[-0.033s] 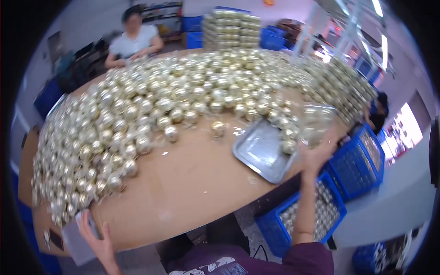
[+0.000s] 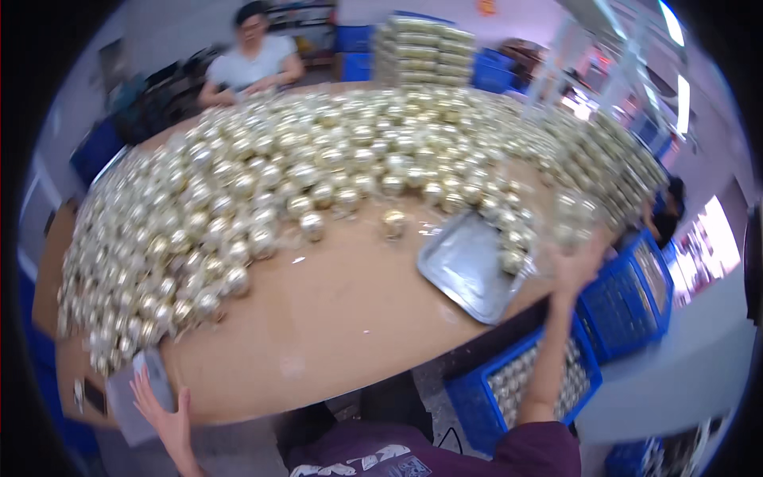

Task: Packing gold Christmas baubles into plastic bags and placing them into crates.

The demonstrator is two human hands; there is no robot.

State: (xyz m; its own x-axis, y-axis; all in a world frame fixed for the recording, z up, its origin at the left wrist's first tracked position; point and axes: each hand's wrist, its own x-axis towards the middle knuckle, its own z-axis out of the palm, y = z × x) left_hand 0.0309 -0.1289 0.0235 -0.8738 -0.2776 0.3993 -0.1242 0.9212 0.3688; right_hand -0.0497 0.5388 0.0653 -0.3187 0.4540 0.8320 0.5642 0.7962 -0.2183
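Observation:
My left hand is open, fingers spread, over a flat translucent plastic box or sheet at the table's near left edge. Whether its fingertips press on it is hard to tell. On the right, my right hand is blurred at the near end of a clear plastic pack of gold balls; it seems to grip the pack, though the fingers are smeared. Left of that hand lies a shallow metal tray, with several gold balls along its right side. A large heap of shiny gold balls covers the far table.
Clear packs of balls form a stack at the right and another stack at the back. Blue crates stand below the right edge. A person sits across the brown table. A dark phone-like object lies near left.
The whole view has shifted, so the scene sits farther right. My right hand and the clear pack have moved slightly right, toward the stack. My left hand stays over the translucent plastic.

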